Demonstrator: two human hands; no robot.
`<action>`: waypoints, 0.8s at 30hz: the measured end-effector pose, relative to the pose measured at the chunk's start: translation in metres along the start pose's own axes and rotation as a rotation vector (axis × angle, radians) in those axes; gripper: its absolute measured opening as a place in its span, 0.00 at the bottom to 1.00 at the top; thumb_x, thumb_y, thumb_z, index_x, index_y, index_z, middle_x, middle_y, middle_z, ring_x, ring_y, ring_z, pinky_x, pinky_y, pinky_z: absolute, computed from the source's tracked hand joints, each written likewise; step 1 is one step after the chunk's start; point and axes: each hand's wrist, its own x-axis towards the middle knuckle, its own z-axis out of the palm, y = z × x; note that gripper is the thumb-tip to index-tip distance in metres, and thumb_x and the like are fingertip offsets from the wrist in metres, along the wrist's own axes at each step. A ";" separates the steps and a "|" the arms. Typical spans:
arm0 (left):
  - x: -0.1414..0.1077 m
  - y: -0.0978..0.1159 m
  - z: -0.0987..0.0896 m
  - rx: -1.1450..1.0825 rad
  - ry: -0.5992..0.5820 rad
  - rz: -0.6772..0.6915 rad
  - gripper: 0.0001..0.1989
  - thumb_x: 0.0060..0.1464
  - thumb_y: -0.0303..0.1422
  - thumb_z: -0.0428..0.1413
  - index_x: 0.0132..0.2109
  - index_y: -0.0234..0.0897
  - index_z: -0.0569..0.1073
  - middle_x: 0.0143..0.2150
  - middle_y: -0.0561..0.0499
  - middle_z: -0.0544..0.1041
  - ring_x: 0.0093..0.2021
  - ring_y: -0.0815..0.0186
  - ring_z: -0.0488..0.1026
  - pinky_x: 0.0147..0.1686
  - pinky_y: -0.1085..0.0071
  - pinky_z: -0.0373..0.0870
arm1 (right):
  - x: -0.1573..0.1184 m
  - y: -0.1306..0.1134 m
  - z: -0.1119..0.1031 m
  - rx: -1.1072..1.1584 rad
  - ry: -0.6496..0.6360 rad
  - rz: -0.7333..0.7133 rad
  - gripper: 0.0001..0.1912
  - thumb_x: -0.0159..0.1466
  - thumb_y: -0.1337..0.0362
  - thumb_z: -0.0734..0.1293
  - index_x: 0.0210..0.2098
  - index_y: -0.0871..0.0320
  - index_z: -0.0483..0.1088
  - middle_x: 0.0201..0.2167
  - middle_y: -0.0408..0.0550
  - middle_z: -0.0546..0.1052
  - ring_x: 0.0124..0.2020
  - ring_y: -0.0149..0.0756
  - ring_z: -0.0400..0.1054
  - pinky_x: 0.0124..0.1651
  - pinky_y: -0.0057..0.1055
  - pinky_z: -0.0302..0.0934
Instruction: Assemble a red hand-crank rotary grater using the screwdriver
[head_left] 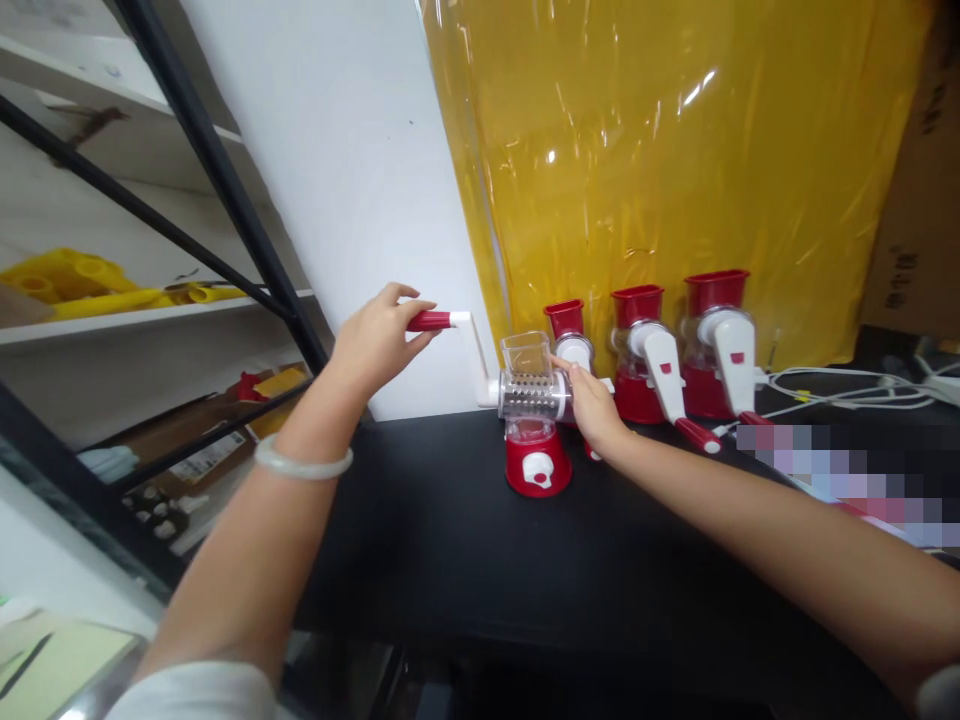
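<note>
A rotary drum grater (538, 458) with a red base, clear hopper and perforated metal drum stands upright on the black table. Its white crank (477, 360) points up on the left side and ends in a red handle (431, 320). The fingers and thumb of my left hand (379, 340) close round the end of that handle. My right hand (596, 405) grips the right side of the grater's body by the drum; some of its fingers are hidden behind the grater.
Three more red-and-white graters (651, 350) stand in a row behind, against a yellow plastic sheet (675, 150). White cables (847, 385) lie at the right, near a blurred-out patch. A black-framed shelf (202, 170) with yellow rolls and boxes rises at the left. The black table (450, 560) extends in front.
</note>
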 end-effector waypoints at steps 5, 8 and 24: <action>0.019 -0.007 0.070 0.004 -0.063 -0.118 0.23 0.64 0.43 0.51 0.62 0.40 0.68 0.54 0.40 0.73 0.49 0.55 0.73 0.46 0.64 0.68 | -0.003 -0.004 0.002 -0.009 0.009 -0.006 0.30 0.67 0.43 0.56 0.61 0.51 0.69 0.60 0.47 0.72 0.63 0.43 0.65 0.67 0.47 0.56; 0.002 -0.014 0.109 0.001 -0.284 -0.109 0.19 0.63 0.43 0.52 0.55 0.38 0.73 0.50 0.41 0.77 0.48 0.56 0.74 0.42 0.67 0.67 | -0.002 -0.001 0.002 -0.036 0.029 -0.057 0.31 0.68 0.44 0.55 0.63 0.51 0.66 0.65 0.45 0.68 0.67 0.40 0.59 0.70 0.44 0.50; -0.073 0.025 -0.067 0.027 -0.527 0.129 0.14 0.57 0.47 0.56 0.39 0.42 0.75 0.34 0.47 0.78 0.35 0.56 0.74 0.37 0.64 0.64 | 0.003 0.004 0.002 0.005 0.058 -0.050 0.28 0.67 0.48 0.59 0.64 0.46 0.64 0.60 0.45 0.73 0.61 0.43 0.67 0.66 0.46 0.55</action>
